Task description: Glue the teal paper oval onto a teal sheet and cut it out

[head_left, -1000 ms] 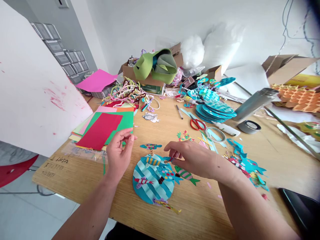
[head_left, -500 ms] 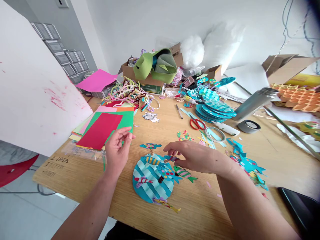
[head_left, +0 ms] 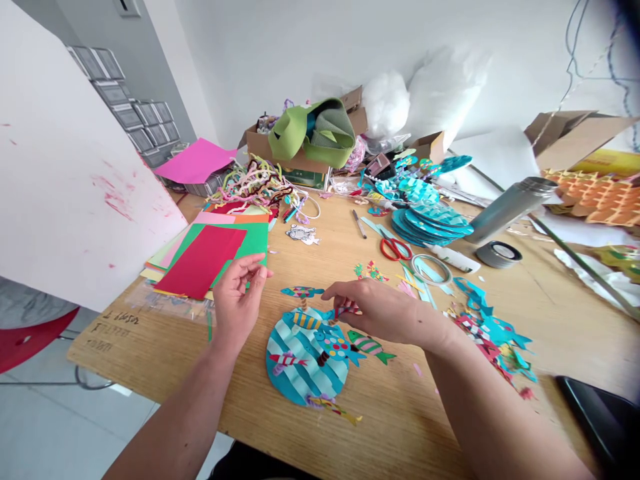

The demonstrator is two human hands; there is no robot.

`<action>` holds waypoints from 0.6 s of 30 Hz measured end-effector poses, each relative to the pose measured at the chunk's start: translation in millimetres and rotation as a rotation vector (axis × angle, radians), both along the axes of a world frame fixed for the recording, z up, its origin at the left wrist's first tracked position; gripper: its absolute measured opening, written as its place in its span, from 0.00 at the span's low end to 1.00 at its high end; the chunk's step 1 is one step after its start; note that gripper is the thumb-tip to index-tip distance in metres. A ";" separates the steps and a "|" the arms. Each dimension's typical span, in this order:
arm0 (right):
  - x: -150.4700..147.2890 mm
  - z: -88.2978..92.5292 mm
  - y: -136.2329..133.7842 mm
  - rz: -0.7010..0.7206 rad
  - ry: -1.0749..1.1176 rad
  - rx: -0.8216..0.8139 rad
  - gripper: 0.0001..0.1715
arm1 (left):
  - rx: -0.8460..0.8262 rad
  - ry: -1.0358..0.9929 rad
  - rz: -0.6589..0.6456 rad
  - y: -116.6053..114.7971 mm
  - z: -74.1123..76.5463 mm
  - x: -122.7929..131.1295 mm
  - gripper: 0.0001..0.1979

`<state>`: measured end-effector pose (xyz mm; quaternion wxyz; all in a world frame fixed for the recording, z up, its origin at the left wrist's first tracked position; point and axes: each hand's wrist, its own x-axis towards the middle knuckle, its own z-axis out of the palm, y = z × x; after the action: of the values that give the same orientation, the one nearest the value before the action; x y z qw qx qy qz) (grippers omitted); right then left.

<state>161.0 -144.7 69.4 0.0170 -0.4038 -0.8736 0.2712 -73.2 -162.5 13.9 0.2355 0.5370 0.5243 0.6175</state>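
Observation:
A round blue paper plaque with wavy stripes and several paper fish (head_left: 300,363) lies on the wooden table (head_left: 400,413) in front of me. My right hand (head_left: 380,310) hovers over its upper right edge, thumb and fingers pinched on a small red-and-blue striped paper piece (head_left: 345,311). My left hand (head_left: 240,297) is raised just left of the plaque, fingertips pinched together on something too small to make out. A green striped paper fish (head_left: 371,347) lies beside the plaque under my right wrist.
A stack of coloured paper (head_left: 205,257) lies at left, a white board (head_left: 65,200) beyond it. Red scissors (head_left: 395,248), a tape roll (head_left: 430,267), stacked blue plaques (head_left: 430,223), a steel flask (head_left: 510,207), paper scraps (head_left: 490,330) and cardboard boxes (head_left: 310,143) crowd the back and right.
My right hand lifted slightly, shifted a little left and now pinches the striped piece at the plaque's upper edge. The left hand stayed almost still.

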 end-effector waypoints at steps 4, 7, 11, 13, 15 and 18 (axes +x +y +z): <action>1.5 -4.4 5.3 -0.001 0.019 -0.025 0.19 | 0.001 -0.005 -0.006 -0.3 0.4 0.5 0.13; 2.9 -7.6 8.9 -0.023 0.023 -0.037 0.21 | 0.000 -0.007 -0.010 -0.9 0.7 1.1 0.13; 3.1 -9.3 10.7 -0.047 0.032 -0.069 0.21 | -0.010 0.020 -0.028 1.2 -1.9 -0.4 0.12; 2.9 -9.8 10.8 -0.058 0.039 -0.085 0.20 | -0.053 0.084 -0.050 4.2 -5.0 -3.6 0.12; 3.0 -10.3 10.9 -0.064 0.051 -0.094 0.21 | -0.138 0.181 -0.111 7.7 -8.8 -8.3 0.13; 3.2 -11.3 10.9 -0.065 0.080 -0.103 0.22 | -0.318 0.300 -0.318 11.3 -13.7 -16.7 0.15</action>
<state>164.2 -133.8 58.1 0.0397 -0.4212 -0.8435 0.3308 -89.9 -151.2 0.2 0.3305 0.6544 0.5527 0.3962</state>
